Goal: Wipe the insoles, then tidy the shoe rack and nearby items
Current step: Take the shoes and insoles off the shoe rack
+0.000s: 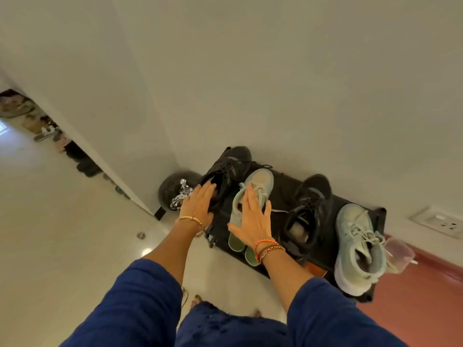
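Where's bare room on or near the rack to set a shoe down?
Rack top is crowded: four shoes. Only a bare strip shows between the light shoe under the right hand and the black shoe. Floor left of the rack is open.

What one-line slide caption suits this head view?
Both hands, left and right, lie flat on a black shoe and a pale blue shoe atop the shoe rack.

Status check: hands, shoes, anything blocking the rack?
Left hand open, flat against black lace-up sneaker. Right hand open on pale blue knit sneaker. Both sit on black shoe rack. Nothing blocking.
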